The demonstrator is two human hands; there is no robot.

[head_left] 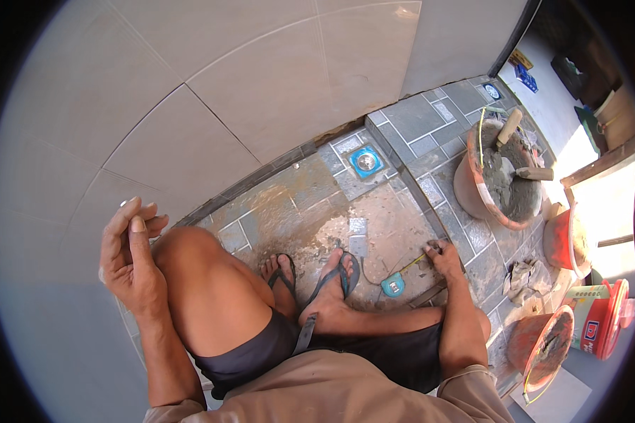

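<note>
Right hand: the right hand [443,255] presses down on the end of a yellow tape blade [414,263], fingers bent over it, on the tiled floor [409,134] near its raised kerb.
Tape measure: the blue tape measure case [393,285] lies on the floor just beside the right foot [331,282], its blade drawn out to the right hand.
Left hand: the left hand [128,254] is raised beside the left knee [190,247], fingers loosely curled, grasping nothing visible, close to the pale tiled wall [212,84].
Feet: both in dark flip-flops on the wet grey floor.
Drain: a square blue-framed floor drain [366,161] sits near the wall's foot.
Right edge: a mortar-filled bucket [501,183] holding two wooden-handled tools; an orange bucket [543,345] and a red paint can [600,317] beyond.
</note>
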